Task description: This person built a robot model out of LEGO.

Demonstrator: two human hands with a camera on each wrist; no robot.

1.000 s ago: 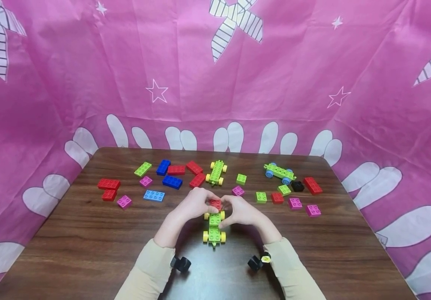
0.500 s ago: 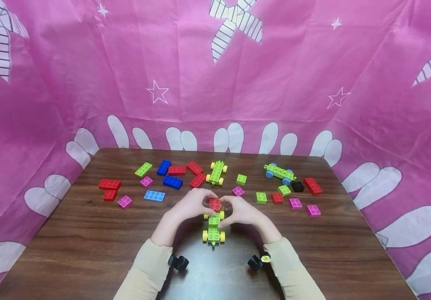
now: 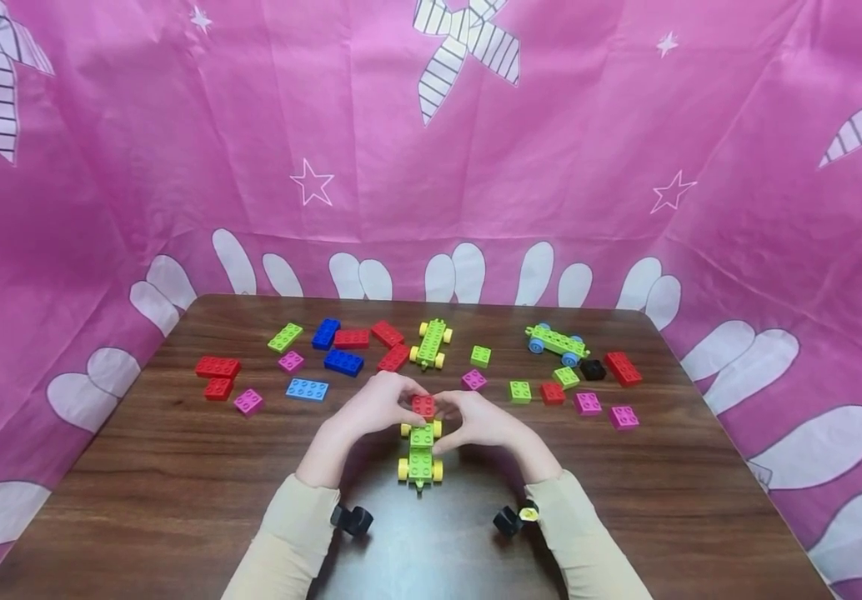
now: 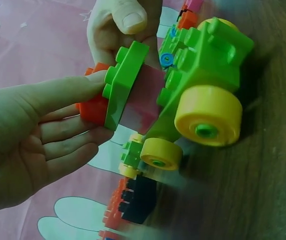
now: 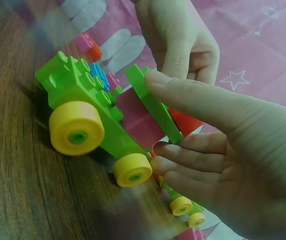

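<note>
near the front edge of the desk (image 3: 176, 500), midway along it, sits the green plastic toy car base with yellow wheels (image 3: 420, 465), its long axis running from me toward the far edge. my left hand (image 3: 374, 408) and right hand (image 3: 479, 421) meet over its far end, equally near, one on each side. between them i pinch a small red plastic brick stacked on a thin green plate (image 3: 423, 406): in the left wrist view my left thumb lies on the plate's edge (image 4: 122, 82) with the other fingers under the red part, and in the right wrist view my right thumb presses the plate (image 5: 153, 102) from the other side. the stack is tilted, hinged up from the car's studs at its far end, so both hands grip it, neither relaxed. the desk is dark wood-grain. further out, toward the far edge, lie loose bricks in red, blue, green, magenta and black, a second green car base with yellow wheels (image 3: 432, 343), and one with blue wheels (image 3: 555, 343) toward the far right corner. a pink cloth with white stars (image 3: 431, 167) walls in the room behind.
</note>
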